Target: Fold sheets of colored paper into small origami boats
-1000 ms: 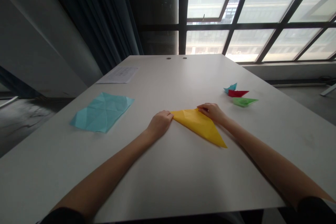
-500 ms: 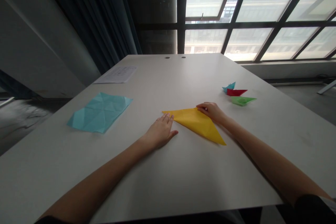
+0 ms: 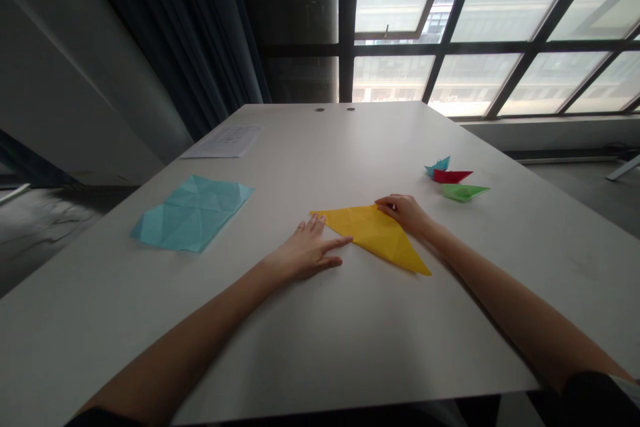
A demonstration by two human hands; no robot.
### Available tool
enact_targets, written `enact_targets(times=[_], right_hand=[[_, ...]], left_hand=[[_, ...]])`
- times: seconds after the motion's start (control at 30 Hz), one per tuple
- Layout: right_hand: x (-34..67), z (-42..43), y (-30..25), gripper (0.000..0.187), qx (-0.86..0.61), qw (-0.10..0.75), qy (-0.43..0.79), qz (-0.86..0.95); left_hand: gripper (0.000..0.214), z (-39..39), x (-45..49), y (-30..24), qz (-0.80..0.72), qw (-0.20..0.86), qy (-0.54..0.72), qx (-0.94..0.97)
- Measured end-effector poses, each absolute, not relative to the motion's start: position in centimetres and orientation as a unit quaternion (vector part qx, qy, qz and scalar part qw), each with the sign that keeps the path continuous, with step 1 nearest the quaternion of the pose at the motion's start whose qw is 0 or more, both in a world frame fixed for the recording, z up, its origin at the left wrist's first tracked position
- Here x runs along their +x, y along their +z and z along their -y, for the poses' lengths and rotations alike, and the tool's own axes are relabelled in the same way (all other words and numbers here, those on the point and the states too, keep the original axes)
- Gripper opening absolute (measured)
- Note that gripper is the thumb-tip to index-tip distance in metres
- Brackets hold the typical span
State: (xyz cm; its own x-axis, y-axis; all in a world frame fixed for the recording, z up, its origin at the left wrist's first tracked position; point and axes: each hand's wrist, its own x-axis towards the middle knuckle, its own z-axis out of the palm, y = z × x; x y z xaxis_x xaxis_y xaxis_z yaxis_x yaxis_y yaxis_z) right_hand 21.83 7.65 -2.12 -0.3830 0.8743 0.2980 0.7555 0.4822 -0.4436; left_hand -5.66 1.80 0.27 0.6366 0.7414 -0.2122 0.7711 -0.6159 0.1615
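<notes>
A yellow paper folded into a long triangle (image 3: 376, 235) lies flat on the white table (image 3: 320, 333). My left hand (image 3: 305, 250) rests open on the table, fingers spread, fingertips touching the triangle's near long edge. My right hand (image 3: 404, 211) has its curled fingers pressed on the triangle's far right corner, holding it down.
A creased light blue paper sheet (image 3: 193, 212) lies at the left. Three small folded paper boats, blue (image 3: 439, 165), red (image 3: 451, 176) and green (image 3: 463, 192), sit at the right. A printed white sheet (image 3: 223, 141) lies farther back left. Windows stand beyond the table's far edge.
My left hand went from a curled grip on the triangle's left tip to an open, flat hand and slid right along the near edge. The right hand stayed put.
</notes>
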Motion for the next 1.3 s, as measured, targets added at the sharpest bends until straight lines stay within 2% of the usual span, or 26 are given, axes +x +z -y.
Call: enact_targets(times=[0.13,0.23,0.37,0.47,0.67,0.93,1.3], right_hand=[[21.9,-7.7,-2.1,0.022,-0.494,0.251,0.116,0.825],[22.0,-7.7,-2.2,0.022,-0.495,0.247,0.114,0.825],[22.1,-7.8,-2.3,0.022,-0.494,0.247,0.116,0.825],[22.2,-7.8,-2.4,0.022,-0.491,0.251,0.117,0.826],[22.4,-7.8,-2.6,0.023,-0.488,0.255,0.119,0.826],[22.4,-7.7,-2.5,0.023,-0.482,0.257,0.123,0.829],[22.1,-7.7,-2.5,0.023,-0.484,0.259,0.126,0.826]], left_hand=[[0.07,-2.4,-6.0,0.4,-0.403,0.144,-0.081,0.9],[0.08,-2.6,-6.0,0.5,-0.401,0.122,-0.082,0.904],[0.078,-2.6,-5.7,0.5,-0.363,0.072,-0.057,0.927],[0.078,-2.6,-5.2,0.3,-0.34,0.097,-0.078,0.932],[0.087,-3.0,-5.1,0.4,-0.352,0.135,-0.086,0.922],[0.084,-4.0,-6.6,1.3,-0.395,0.131,-0.099,0.904],[0.096,-3.6,-6.6,1.4,-0.454,0.117,-0.127,0.874]])
